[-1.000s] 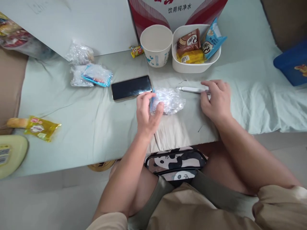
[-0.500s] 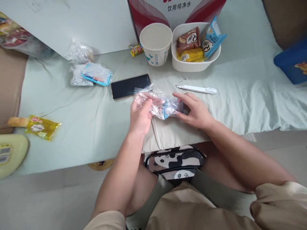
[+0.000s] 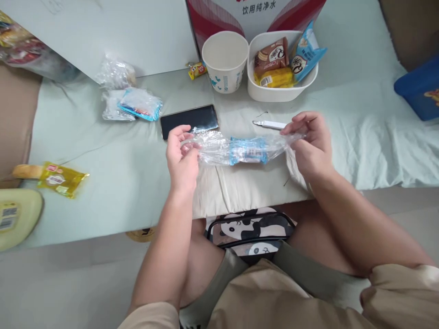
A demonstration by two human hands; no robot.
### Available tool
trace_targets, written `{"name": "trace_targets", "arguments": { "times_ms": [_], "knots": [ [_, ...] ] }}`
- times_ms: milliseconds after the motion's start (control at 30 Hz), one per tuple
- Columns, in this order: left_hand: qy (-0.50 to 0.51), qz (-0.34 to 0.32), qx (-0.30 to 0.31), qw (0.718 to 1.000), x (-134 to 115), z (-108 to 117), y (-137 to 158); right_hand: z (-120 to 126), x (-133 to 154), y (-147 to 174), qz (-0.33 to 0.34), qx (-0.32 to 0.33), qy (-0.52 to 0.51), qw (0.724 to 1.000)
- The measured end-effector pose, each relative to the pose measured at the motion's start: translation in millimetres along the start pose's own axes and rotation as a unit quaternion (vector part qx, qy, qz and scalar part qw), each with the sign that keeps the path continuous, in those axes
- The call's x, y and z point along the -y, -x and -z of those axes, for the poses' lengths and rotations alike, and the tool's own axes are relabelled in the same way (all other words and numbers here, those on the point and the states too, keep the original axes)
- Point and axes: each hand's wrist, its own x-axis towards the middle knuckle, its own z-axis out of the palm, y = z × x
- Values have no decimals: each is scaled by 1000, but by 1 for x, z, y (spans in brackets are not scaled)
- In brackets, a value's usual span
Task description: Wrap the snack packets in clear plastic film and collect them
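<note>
A clear plastic bag [image 3: 213,148] is stretched sideways between my two hands, above the cloth near its front edge. Inside it, at the middle, lies a small blue-and-white wrapped snack [image 3: 248,150]. My left hand [image 3: 183,155] pinches the bag's left end, close to the lower edge of a dark phone [image 3: 190,118]. At the other end my right hand [image 3: 310,144] is closed on the gathered plastic. A white utility knife [image 3: 270,124] lies just behind the bag, its handle partly hidden by my right hand.
Behind stand a paper cup [image 3: 225,61] and a white tub [image 3: 281,92] holding snack packets. Crumpled plastic wrappers [image 3: 132,103] lie at the left. A yellow packet [image 3: 61,179] and a pale yellow bottle [image 3: 20,219] are at far left, a blue container [image 3: 416,89] at far right.
My hands have moved apart, pulling the plastic bag out wide. My right hand has gone right and closed on the bag's end; the blue snack now shows clearly between them.
</note>
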Motion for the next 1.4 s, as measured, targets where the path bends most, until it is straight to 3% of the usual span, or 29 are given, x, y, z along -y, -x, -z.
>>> {"name": "trace_targets", "arguments": {
  "times_ms": [100, 233, 367, 467, 533, 600, 700, 800, 867, 933, 1033, 1100, 1200, 1267, 1333, 1400],
  "knots": [
    [-115, -71, 38, 990, -4, 5, 4, 9, 4, 0, 24, 28, 19, 999],
    [-235, -144, 85, 958, -6, 8, 11, 15, 19, -1, 68, 104, 148, 981],
    [-236, -231, 79, 941, -12, 12, 14, 14, 35, 1, 103, 102, 229, 962],
    [-202, -319, 86, 922, -20, 17, 16, 16, 49, 6, 155, 115, 226, 955],
    [-181, -342, 104, 916, -24, 20, 19, 19, 59, 10, 192, 133, 216, 948],
    [-185, -309, 142, 922, -29, 23, 24, 23, 69, 14, 217, 174, 209, 938],
    [-202, -144, 272, 930, -36, 26, 30, 27, 80, 20, 208, 294, 217, 907],
    [-186, 38, 412, 891, -42, 29, 35, 28, 84, 21, 156, 385, 252, 874],
    [-170, 80, 432, 882, -43, 31, 36, 27, 82, 21, 117, 383, 302, 865],
    [-148, 63, 390, 907, -42, 33, 35, 24, 79, 21, 84, 342, 351, 867],
    [-138, -21, 252, 958, -35, 33, 31, 18, 71, 21, 60, 263, 364, 891],
    [-183, -102, 187, 960, -30, 31, 27, 14, 66, 20, 67, 227, 336, 911],
    [-286, -181, 217, 916, -25, 24, 24, 5, 59, 20, 99, 220, 284, 928],
    [-322, -174, 266, 892, -23, 18, 24, -2, 55, 20, 116, 238, 258, 929],
    [-323, -142, 283, 892, -21, 14, 25, -8, 51, 22, 118, 255, 253, 926],
    [-292, -104, 266, 913, -20, 10, 25, -14, 50, 23, 109, 262, 263, 922]
  ]
}}
